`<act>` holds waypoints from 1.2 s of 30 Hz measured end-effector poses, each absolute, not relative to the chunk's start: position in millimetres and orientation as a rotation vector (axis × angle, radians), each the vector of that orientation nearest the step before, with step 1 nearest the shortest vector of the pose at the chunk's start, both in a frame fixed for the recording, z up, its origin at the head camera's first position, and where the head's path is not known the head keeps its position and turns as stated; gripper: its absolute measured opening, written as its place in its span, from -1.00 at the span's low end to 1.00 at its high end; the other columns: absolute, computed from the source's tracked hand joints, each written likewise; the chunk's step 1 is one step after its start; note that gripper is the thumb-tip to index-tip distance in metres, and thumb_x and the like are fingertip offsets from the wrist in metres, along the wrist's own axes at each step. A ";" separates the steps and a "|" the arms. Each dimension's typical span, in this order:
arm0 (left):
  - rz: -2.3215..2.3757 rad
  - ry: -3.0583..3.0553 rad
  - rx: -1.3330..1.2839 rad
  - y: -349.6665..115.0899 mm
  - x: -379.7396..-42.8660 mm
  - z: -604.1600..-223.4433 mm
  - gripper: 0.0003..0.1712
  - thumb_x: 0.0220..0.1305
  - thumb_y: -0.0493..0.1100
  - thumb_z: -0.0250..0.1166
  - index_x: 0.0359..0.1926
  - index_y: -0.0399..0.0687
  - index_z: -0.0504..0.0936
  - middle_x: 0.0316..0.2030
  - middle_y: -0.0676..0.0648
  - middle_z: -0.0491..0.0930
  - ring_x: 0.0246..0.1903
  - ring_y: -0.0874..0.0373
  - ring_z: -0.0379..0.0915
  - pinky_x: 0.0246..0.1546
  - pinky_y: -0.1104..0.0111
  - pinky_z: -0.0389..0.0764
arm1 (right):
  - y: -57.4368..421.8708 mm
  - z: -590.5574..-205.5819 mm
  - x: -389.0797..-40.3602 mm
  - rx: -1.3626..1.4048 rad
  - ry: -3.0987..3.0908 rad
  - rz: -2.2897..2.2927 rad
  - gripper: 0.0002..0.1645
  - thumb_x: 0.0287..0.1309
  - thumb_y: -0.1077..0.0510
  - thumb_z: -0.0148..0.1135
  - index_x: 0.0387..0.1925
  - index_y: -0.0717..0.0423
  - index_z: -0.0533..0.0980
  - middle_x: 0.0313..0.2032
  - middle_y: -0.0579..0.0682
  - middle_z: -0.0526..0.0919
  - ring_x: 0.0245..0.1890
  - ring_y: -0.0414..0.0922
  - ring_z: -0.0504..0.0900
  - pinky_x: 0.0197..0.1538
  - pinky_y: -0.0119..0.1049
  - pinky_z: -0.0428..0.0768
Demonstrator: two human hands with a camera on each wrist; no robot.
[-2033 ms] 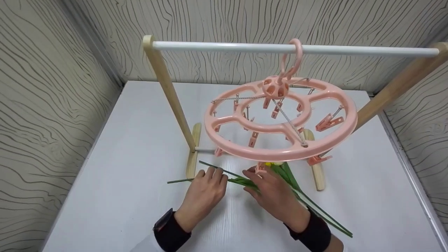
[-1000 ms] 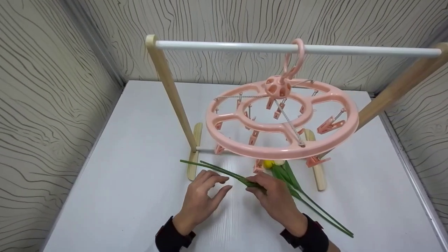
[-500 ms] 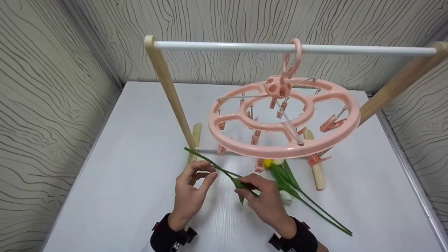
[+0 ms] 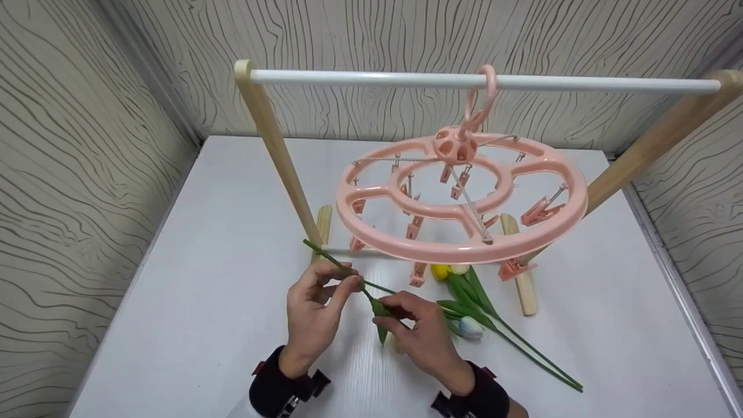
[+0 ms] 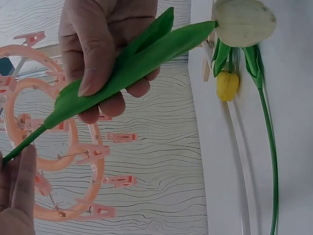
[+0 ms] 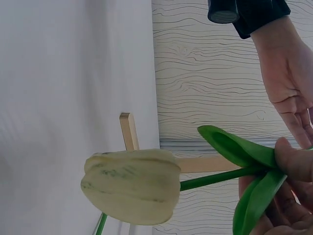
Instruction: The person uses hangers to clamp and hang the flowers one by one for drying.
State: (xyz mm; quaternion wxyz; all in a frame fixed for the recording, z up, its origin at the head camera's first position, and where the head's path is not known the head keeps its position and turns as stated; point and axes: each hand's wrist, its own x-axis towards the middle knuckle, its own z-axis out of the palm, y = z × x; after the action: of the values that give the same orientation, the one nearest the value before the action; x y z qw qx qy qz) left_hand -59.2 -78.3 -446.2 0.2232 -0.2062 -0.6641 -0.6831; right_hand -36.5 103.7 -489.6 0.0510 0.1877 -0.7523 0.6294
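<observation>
A white artificial tulip [image 6: 132, 188] with green leaves is held up between both hands. My right hand [image 4: 421, 334] pinches it where the leaves [image 5: 132, 68] meet the stem. Farther along, my left hand [image 4: 316, 310] pinches the stem [image 4: 325, 253] between thumb and fingers. The flower head hangs mostly hidden behind my right hand in the head view. Beyond that hand, a blue-and-white tulip [image 4: 470, 328] lies on the table, its stem passing behind the held one. Next to it are a yellow tulip [image 4: 440, 271] and another pale tulip [image 4: 460, 269].
A pink round clip hanger [image 4: 464, 252] with several dangling clips hangs over the flowers. Its hook sits on the white bar [image 4: 371, 78] of a wooden-legged rack [image 4: 278, 154]. The white table [image 4: 191, 278] meets patterned walls [image 4: 377, 35] at back and sides.
My left hand let go of the stems, opened, then took the white tulip's stem. My right hand drew that tulip leftward and up, away from the blue-and-white one, which now shows on the table.
</observation>
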 end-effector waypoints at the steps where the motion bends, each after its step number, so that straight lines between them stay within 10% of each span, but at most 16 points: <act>1: -1.888 -1.826 -0.576 -78.1 -58.1 -442.8 -0.73 0.11 -0.60 0.29 -0.15 -0.39 0.54 -0.32 -0.18 0.62 -0.35 0.02 0.65 -0.44 0.26 0.71 | 102.5 -487.1 -36.2 0.567 -2.293 1.921 -0.75 0.09 0.24 0.41 -0.15 0.00 0.65 -0.27 -0.10 0.70 -0.31 -0.11 0.69 -0.27 -0.21 0.70; 21: -1.886 -1.721 -0.618 -97.1 -64.6 -443.4 -0.72 0.09 -0.64 0.27 -0.18 -0.37 0.58 -0.33 -0.26 0.59 -0.39 -0.07 0.66 -0.41 0.22 0.71 | 81.3 -443.5 -58.0 0.556 -1.963 1.950 -0.57 0.08 0.55 0.26 0.03 0.48 0.44 -0.17 0.37 0.57 -0.21 0.16 0.63 -0.14 -0.14 0.69; 30: -1.829 -1.750 -0.596 -101.6 -67.0 -440.2 -0.72 0.07 -0.64 0.29 -0.19 -0.38 0.58 -0.33 -0.25 0.59 -0.40 -0.07 0.66 -0.40 0.22 0.71 | 64.1 -429.4 -76.2 0.525 -1.823 1.974 -0.40 0.02 0.55 0.32 0.14 0.36 0.42 -0.18 0.08 0.67 -0.22 0.08 0.68 -0.12 -0.10 0.68; 36: -1.796 -1.761 -0.568 -105.0 -69.3 -441.0 -0.70 0.04 -0.67 0.28 -0.20 -0.40 0.58 -0.34 -0.24 0.60 -0.40 -0.05 0.67 -0.42 0.25 0.71 | 52.3 -422.6 -81.6 0.607 -1.686 2.025 -0.49 0.05 0.57 0.28 0.06 0.27 0.48 -0.17 0.30 0.65 -0.19 0.11 0.68 -0.08 -0.05 0.66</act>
State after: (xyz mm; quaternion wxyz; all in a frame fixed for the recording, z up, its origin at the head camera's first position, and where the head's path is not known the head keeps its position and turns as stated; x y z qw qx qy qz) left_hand -69.3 -105.0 -441.0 0.2779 -0.2116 -0.6561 -0.6690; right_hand -81.6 52.3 -422.6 0.2173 0.2190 -0.6086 0.7310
